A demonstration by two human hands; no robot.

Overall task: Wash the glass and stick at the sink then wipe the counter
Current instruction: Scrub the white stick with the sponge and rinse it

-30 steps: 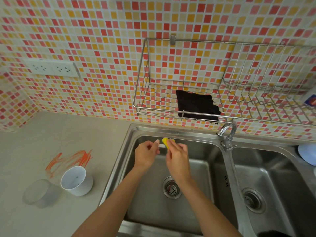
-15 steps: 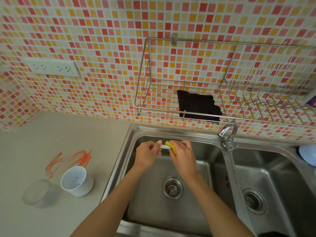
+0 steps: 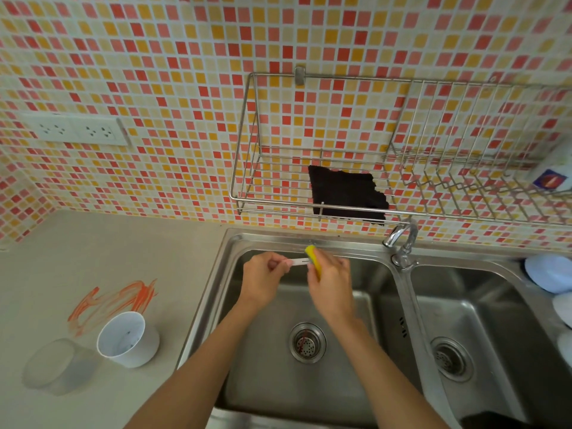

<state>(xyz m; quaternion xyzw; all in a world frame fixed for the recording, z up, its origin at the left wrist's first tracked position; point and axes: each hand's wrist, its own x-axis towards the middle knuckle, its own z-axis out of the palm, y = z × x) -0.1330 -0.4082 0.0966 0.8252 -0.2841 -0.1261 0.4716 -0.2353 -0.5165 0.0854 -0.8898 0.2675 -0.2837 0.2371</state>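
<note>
Over the left basin of the steel sink (image 3: 216, 274), my left hand (image 3: 261, 281) pinches one end of a thin white stick (image 3: 298, 262), held level. My right hand (image 3: 332, 283) grips a yellow sponge (image 3: 312, 258) folded around the stick's other end. A frosted clear glass (image 3: 58, 366) lies on its side on the counter at the left, beside a white cup (image 3: 125, 337). An orange smear (image 3: 114, 300) marks the grey counter (image 3: 93, 249) just behind them.
A dark cloth (image 3: 346, 193) hangs in the wire rack (image 3: 247, 150) on the tiled wall above the sink. The tap (image 3: 402, 243) stands between the two basins. White dishes (image 3: 548, 274) sit at the right edge. A bottle (image 3: 551, 178) rests on the rack.
The sponge has slid along the stick, back and forth, between my two hands. Both hands stay over the left basin.
</note>
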